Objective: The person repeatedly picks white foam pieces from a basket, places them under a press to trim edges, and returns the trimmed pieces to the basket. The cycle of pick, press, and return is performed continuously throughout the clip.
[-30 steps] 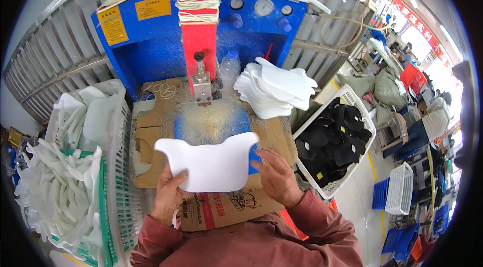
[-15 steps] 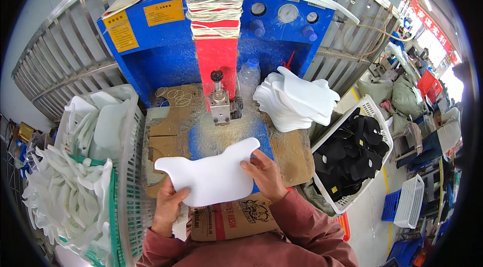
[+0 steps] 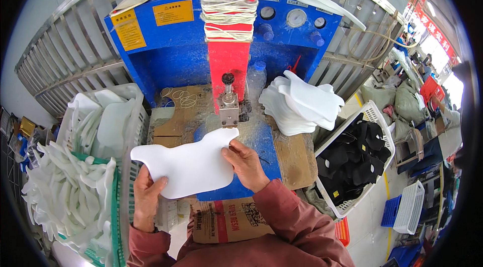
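Note:
A curved white foam pad (image 3: 193, 166) is held in front of me by both hands. My left hand (image 3: 148, 192) pinches its lower left edge, thumb on top. My right hand (image 3: 245, 162) grips its right edge in the same way. The pad's upper right corner meets or overlaps the small metal head (image 3: 229, 111) on the red arm (image 3: 229, 60) of a blue machine (image 3: 176, 30); whether they touch I cannot tell. Below that head lies a dusty blue work plate (image 3: 259, 166). Right of the arm rests a stack of similar white pads (image 3: 302, 103).
White pads fill a white basket (image 3: 138, 131) and green crate (image 3: 116, 216) at left. Black pieces lie in a white basket (image 3: 342, 211) at right. A clear bottle (image 3: 256, 77) stands behind the head. Cardboard (image 3: 297, 166) covers the bench; a printed carton (image 3: 209, 224) sits below.
Both hands have carried the white pad leftward relative to the machine, and its right corner now lies close by the metal head. The view has shifted slightly.

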`<action>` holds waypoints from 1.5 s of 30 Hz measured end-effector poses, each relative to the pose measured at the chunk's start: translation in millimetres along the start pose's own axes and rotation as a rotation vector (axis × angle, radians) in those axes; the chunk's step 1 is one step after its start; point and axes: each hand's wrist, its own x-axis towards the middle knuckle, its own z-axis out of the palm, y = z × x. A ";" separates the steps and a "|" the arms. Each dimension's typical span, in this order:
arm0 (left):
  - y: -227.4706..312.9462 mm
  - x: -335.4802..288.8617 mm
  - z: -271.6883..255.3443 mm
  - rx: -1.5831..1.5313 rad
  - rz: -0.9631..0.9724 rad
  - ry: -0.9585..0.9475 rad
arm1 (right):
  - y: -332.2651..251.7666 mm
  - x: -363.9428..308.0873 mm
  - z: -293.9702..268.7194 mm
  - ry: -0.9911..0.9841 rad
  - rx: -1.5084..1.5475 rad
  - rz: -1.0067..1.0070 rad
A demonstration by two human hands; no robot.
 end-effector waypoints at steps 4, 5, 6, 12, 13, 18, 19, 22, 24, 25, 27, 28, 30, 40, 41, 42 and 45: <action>-2.6 1.6 3.6 0.011 -0.031 0.010 | 1.4 0.4 -1.7 -0.007 0.043 -0.032; -2.6 2.2 4.6 0.017 -0.039 0.013 | 1.2 0.0 -1.5 0.027 0.019 -0.042; -2.5 2.8 5.9 0.020 -0.042 0.018 | 1.0 -0.3 -1.1 0.038 0.016 -0.045; -4.3 11.8 14.1 -0.006 -0.050 -0.026 | -3.1 0.4 -7.7 0.104 0.036 -0.067; -4.9 13.6 15.0 -0.001 -0.066 -0.027 | -4.0 0.3 -10.2 0.112 0.044 -0.046; -8.1 24.7 20.9 0.008 -0.061 -0.066 | -9.6 0.9 -19.6 0.124 0.001 -0.086; -8.5 26.5 21.9 0.005 -0.062 -0.071 | -10.7 1.2 -20.8 0.124 0.005 -0.086; -10.8 31.0 26.6 0.002 -0.066 -0.088 | -12.3 2.0 -24.2 0.108 0.085 -0.144; -13.2 34.4 30.6 -0.006 -0.054 -0.107 | -13.3 1.5 -29.7 0.153 0.067 -0.117; -13.8 35.6 32.3 -0.007 -0.059 -0.110 | -13.7 1.4 -32.8 0.156 0.077 -0.117; -14.7 38.0 35.9 -0.014 -0.063 -0.123 | -13.6 0.8 -38.4 0.191 0.041 -0.113; -14.6 39.2 37.6 -0.002 -0.072 -0.137 | -14.0 0.4 -41.3 0.209 0.029 -0.110; -13.3 42.1 40.9 0.032 -0.093 -0.158 | -16.2 -0.9 -46.7 0.215 0.019 -0.126; -19.7 60.9 57.9 -0.030 -0.116 -0.254 | -29.0 -2.0 -59.7 0.279 0.050 -0.173; -21.7 63.8 58.5 -0.033 -0.115 -0.253 | -29.7 -0.2 -61.2 0.275 0.046 -0.172; -23.5 66.4 58.6 -0.049 -0.098 -0.267 | -30.3 2.7 -62.7 0.271 0.043 -0.171; -25.7 76.7 54.3 0.047 -0.136 -0.223 | -29.4 9.9 -63.6 0.256 0.069 -0.170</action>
